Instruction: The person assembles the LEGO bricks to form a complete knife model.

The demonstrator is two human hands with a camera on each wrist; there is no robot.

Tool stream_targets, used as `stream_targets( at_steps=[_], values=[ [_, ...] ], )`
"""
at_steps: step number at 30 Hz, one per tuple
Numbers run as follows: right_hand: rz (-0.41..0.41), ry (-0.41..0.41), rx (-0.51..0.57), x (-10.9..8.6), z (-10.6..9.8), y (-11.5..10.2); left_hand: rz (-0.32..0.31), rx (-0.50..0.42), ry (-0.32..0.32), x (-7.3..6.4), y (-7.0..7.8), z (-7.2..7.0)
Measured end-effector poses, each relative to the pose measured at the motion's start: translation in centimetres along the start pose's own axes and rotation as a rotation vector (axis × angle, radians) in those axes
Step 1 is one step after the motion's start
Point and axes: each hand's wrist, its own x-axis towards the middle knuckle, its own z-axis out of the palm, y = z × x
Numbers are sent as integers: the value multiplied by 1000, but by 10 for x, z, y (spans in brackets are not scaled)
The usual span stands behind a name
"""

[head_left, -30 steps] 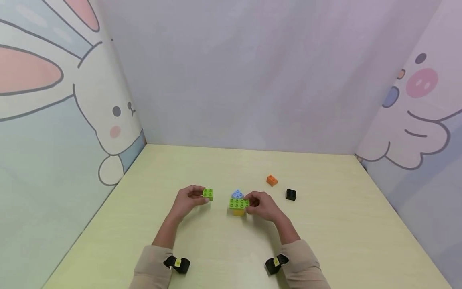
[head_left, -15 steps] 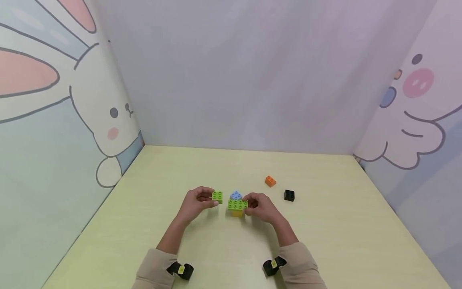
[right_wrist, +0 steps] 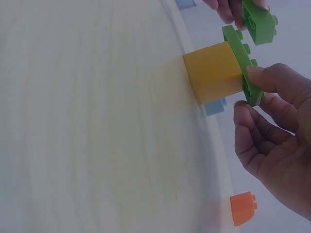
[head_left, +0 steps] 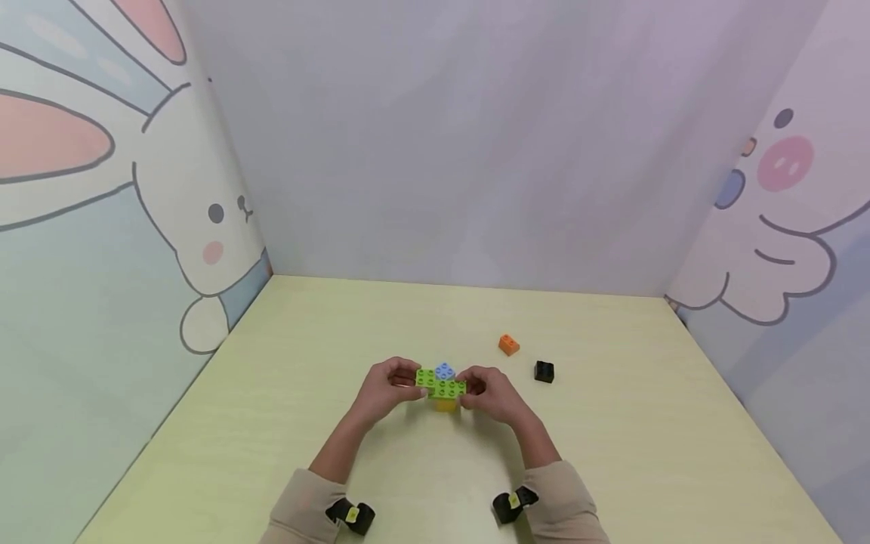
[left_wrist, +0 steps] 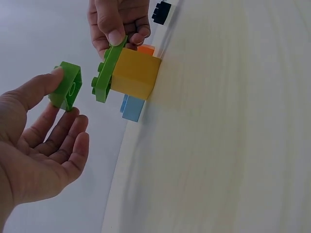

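Observation:
My left hand (head_left: 385,390) pinches a small green toy brick (left_wrist: 68,86) between thumb and fingertips, its studs facing up. That brick hangs over the left end of a long green flat brick (head_left: 446,389), with a gap between them in both wrist views. The flat brick sits on top of a yellow block (left_wrist: 137,73) standing on the table, overhanging it at both sides. At the flat brick's right end, my right hand (head_left: 499,396) pinches it with thumb and finger. Just behind the yellow block lies a light blue brick (head_left: 445,371), partly hidden.
On the table (head_left: 632,423), an orange brick (head_left: 508,344) lies behind and to the right of my hands. A black brick (head_left: 544,371) sits a little nearer, further right. Fabric walls with cartoon animals enclose the table at the back and sides.
My left hand has moved right with the small green brick, from well left of the yellow block to over the flat brick's left end. My right hand keeps its hold in place.

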Motion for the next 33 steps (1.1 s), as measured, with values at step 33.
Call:
stream_targets(
  at_steps=[33],
  values=[
    [-23,-41,-10,4,-5,5,52,60,-14,11,-4,25]
  ],
)
